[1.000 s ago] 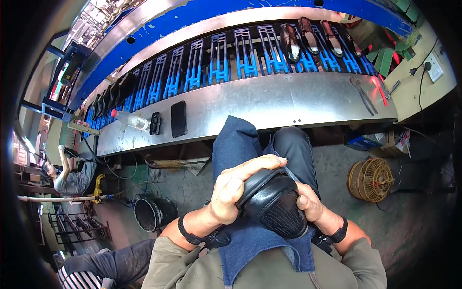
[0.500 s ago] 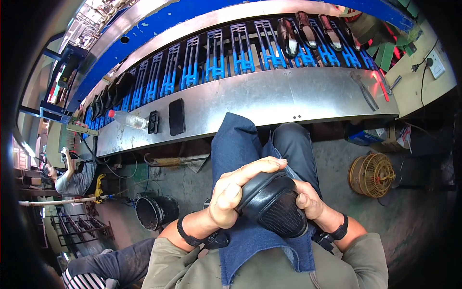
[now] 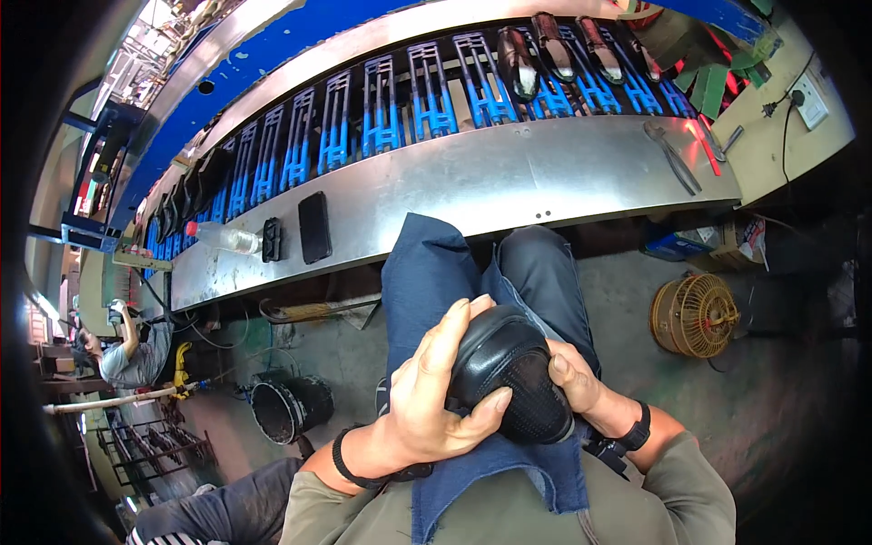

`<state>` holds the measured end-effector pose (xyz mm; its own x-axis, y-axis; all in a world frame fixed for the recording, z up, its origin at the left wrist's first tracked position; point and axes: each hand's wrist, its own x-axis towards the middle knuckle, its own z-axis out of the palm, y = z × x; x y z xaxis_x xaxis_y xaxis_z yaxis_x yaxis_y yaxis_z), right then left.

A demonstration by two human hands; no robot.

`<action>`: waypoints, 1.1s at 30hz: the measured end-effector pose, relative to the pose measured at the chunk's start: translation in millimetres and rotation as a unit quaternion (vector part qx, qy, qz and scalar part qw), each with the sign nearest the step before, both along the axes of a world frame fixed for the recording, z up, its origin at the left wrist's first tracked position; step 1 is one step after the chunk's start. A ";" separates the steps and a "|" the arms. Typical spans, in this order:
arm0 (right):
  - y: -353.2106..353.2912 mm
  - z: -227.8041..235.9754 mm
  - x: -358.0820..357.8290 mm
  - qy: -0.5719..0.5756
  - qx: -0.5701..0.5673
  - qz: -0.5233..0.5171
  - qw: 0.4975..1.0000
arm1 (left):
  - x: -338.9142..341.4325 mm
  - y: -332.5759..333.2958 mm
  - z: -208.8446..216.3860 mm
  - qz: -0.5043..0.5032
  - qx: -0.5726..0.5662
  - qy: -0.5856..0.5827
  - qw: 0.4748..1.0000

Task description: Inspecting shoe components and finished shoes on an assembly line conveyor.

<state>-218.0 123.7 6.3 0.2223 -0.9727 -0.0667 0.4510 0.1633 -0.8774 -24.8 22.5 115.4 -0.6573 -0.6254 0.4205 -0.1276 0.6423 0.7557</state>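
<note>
Above my lap, over a blue denim apron (image 3: 454, 480), both hands hold a black shoe (image 3: 509, 350). Its smooth leather toe faces up and away, and small perforations show on the part nearer my body. My left hand (image 3: 434, 386) wraps the left side, fingers over the far edge and thumb pressed across the front. On the opposite side my right hand (image 3: 579, 381) grips with the thumb on top, its other fingers mostly hidden behind the shoe. The shoe's inside cannot be seen.
Ahead lies a metal ledge (image 3: 436, 186) with a phone (image 3: 314, 227), a plastic bottle (image 3: 227, 238) and pliers (image 3: 672, 159). Behind it run blue racks (image 3: 381, 127), some bearing shoes (image 3: 518, 68). A bucket (image 3: 289, 404) stands left; a round yellow cage (image 3: 695, 315), right. Another person (image 3: 136, 354) is far left.
My left hand has shifted: its thumb now lies across the shoe's front and its fingers point farther away. The shoe has turned slightly. My right hand keeps its grip.
</note>
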 end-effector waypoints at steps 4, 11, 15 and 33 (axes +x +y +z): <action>1.7 -8.4 -3.5 -0.007 -0.003 -0.021 1.000 | -11.1 -2.4 -14.4 0.000 -0.050 -0.013 0.999; -12.2 9.8 -7.8 -0.238 0.099 -0.073 0.963 | -33.5 -5.8 -23.7 -0.039 0.072 0.063 0.995; -16.0 17.5 0.7 -0.251 0.119 -0.126 0.952 | -39.8 -24.4 4.9 -0.051 -0.033 0.005 0.998; -26.3 25.1 13.4 -0.187 0.121 -0.169 0.960 | -28.3 -53.1 17.6 -0.086 0.031 -0.024 0.996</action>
